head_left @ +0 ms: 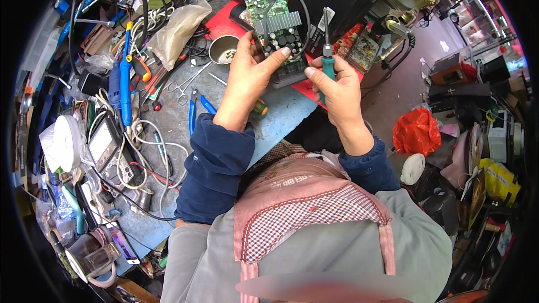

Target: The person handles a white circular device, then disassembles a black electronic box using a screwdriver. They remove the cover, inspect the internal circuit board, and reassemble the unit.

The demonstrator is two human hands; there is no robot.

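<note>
Seen from the head view: appears to be at the stage of working on a green circuit board [266, 3] with a screwdriver [328, 65] at the ready, not engaged with any visible screw. Impossible to tell whether loosening or fastening. For the next move, would call for a firm hold on the board, a swing of the shaft toward a fastener, and care to stay off the raised parts around the finned heat sink [282, 22].

With the left hand [249, 73], gripping the near left side of the board, with thumb spread well away from index finger, laid across the near part by the black capacitors [283, 40]; remaining fingertips hidden. With the right hand [341, 87], clasping the green handle between thumb and curled fingers, shaft pointing away from the body, just beside the board. Cannot tell of any contact between right thumb and dark frame [291, 74] at the near end of the board.

Held in front of the body, above a red mat [222, 18] on the workbench [278, 126]; unclear whether lifted or partly resting. Just to the left, a metal bowl [223, 50]; farther left, blue-handled pliers [192, 113] and ring-handled forceps [191, 82].
</note>
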